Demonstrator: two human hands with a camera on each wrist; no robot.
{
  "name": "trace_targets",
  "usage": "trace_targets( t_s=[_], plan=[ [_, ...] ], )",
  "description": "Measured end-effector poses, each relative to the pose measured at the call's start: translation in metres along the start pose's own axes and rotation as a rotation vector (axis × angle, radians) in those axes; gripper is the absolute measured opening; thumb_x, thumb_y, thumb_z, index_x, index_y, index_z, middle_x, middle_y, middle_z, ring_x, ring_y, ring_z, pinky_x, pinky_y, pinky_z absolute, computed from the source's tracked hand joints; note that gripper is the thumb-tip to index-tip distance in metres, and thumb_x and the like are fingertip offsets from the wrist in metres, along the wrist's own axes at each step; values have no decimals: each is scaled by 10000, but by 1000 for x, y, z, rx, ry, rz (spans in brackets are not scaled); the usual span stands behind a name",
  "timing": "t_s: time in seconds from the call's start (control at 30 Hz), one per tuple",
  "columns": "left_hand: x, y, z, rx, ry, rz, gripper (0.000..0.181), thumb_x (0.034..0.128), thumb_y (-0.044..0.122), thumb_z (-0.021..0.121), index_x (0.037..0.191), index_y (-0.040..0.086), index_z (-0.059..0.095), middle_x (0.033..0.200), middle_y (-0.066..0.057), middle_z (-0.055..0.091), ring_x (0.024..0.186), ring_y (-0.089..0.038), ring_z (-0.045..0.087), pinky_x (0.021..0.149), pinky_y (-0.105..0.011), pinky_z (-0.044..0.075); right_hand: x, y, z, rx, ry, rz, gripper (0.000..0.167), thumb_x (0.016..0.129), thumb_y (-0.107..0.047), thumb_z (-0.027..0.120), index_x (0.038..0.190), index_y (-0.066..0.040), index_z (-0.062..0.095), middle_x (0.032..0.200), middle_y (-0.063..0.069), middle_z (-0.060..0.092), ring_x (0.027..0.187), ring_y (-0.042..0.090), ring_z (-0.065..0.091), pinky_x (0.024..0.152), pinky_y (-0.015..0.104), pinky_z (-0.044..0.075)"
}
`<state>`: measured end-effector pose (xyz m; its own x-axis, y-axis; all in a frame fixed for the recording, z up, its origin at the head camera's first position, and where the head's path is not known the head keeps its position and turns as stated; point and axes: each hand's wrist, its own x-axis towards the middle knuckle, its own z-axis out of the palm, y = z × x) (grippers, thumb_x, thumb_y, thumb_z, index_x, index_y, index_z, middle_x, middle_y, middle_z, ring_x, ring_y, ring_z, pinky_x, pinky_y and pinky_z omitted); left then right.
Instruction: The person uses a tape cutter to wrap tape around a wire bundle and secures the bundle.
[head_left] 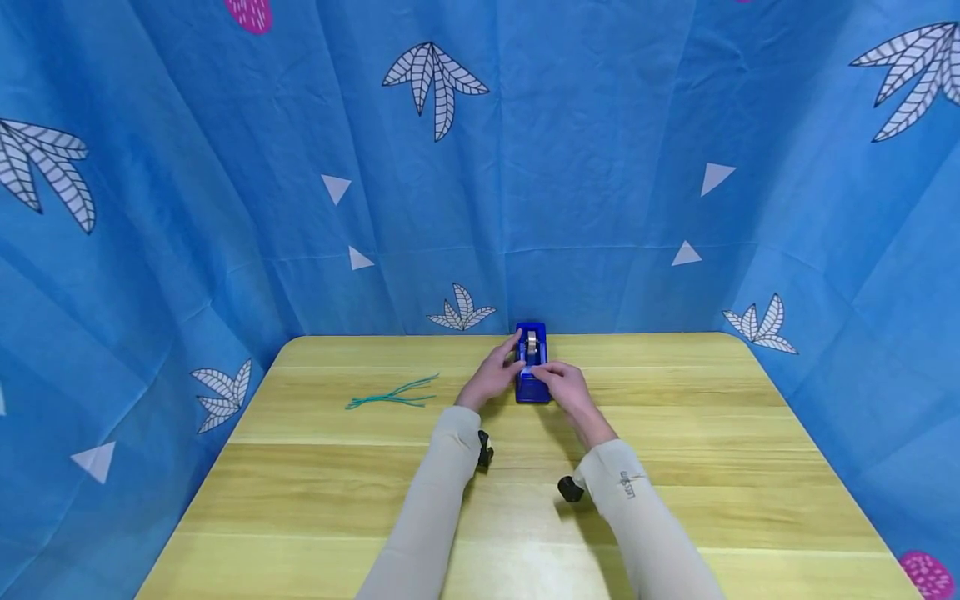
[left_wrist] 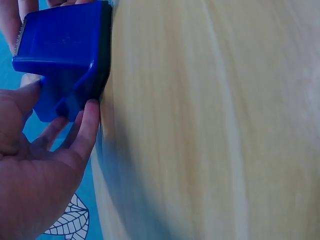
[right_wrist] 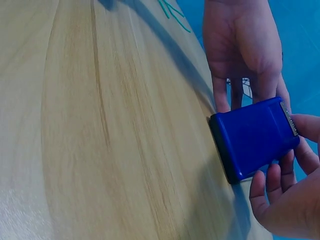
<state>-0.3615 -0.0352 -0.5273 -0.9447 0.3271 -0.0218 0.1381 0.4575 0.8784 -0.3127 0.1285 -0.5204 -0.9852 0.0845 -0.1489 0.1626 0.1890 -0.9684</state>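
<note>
Cream sleeves [head_left: 422, 512] reach over a wood-grain table [head_left: 300, 500], a small black device [head_left: 570, 489] at each wrist. Green strands [head_left: 393, 397] lie crossed to the left, apart from both hands. The right hand [head_left: 567, 388] has thumb and forefinger at the serrated cutter [right_wrist: 289, 118] of a blue tape dispenser [head_left: 532, 392]; I cannot tell whether they pinch tape. The left hand [head_left: 491, 380] grips the dispenser's left side. It stands near the table's far edge, its roll [head_left: 532, 342] towards the blue curtain [head_left: 585, 150].
</note>
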Motion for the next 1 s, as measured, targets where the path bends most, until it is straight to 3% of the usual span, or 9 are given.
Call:
trace_targets(
  t_s=[0.33,0.8,1.0],
  plan=[
    [-2,0,0,43,3,15,604,1108,217,487,1652,314,242,1673,-188,303,1529,-410,321,1255,-552,274,-2,-4,2,18,24,-4,301,1019,-225,661,1188,15,725,1270,205,681,1010,222,633,800,263,510],
    [-4,-1,1,67,5,-6,607,1109,262,489,1652,339,228,1674,-170,308,1525,-393,335,1254,-540,284,-5,-6,5,-1,47,-5,296,1020,-205,659,1189,27,727,1299,223,666,1093,281,640,874,332,540],
    [-5,0,1,56,3,27,603,1108,250,493,1654,296,241,1665,-184,318,1519,-391,347,1250,-530,300,-8,-9,5,-3,59,2,309,1025,-219,651,1206,22,724,1301,227,663,1104,296,642,892,362,546]
  ],
)
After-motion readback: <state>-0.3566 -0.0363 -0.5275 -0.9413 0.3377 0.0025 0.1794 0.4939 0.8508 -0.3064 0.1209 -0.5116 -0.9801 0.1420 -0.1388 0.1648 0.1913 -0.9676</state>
